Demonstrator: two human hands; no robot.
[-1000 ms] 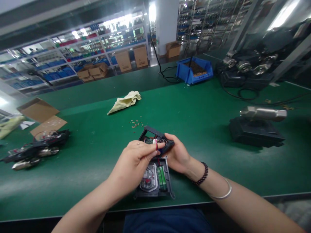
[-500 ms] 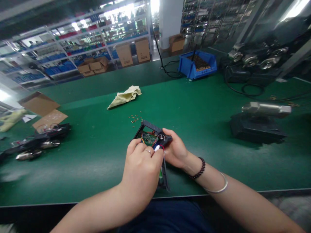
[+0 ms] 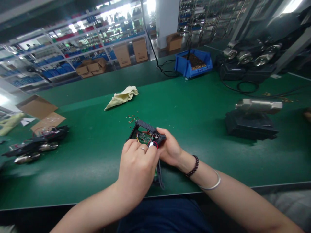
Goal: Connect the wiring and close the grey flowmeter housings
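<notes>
A black plastic housing (image 3: 145, 125), open on top, is tilted above the bench. Inside it show a green circuit board (image 3: 144, 138) and thin coloured wires. My right hand (image 3: 170, 148) grips its right side, thumb along the upper edge. My left hand (image 3: 138, 161) reaches over the opening with curled fingers, pressed down among the wires. A white connector (image 3: 151, 144) with a red wire lies at the left fingertips. What those fingers pinch is hidden under the hand. Beyond the housing, small brass-coloured screws (image 3: 132, 120) lie scattered on the green bench mat (image 3: 194, 110).
A yellow cloth (image 3: 122, 96) lies further back. The blue bin (image 3: 193, 64) holds many small brass-coloured parts. On the right stands a black unit with a metal cylinder (image 3: 252, 121). Wired black assemblies (image 3: 39, 142) and cardboard (image 3: 37, 106) are at left; black cables cross the back.
The whole view has shifted slightly, so everything sits a little further left. My left fingers have moved slightly over the white connector, and less of it shows. My right hand keeps its hold.
</notes>
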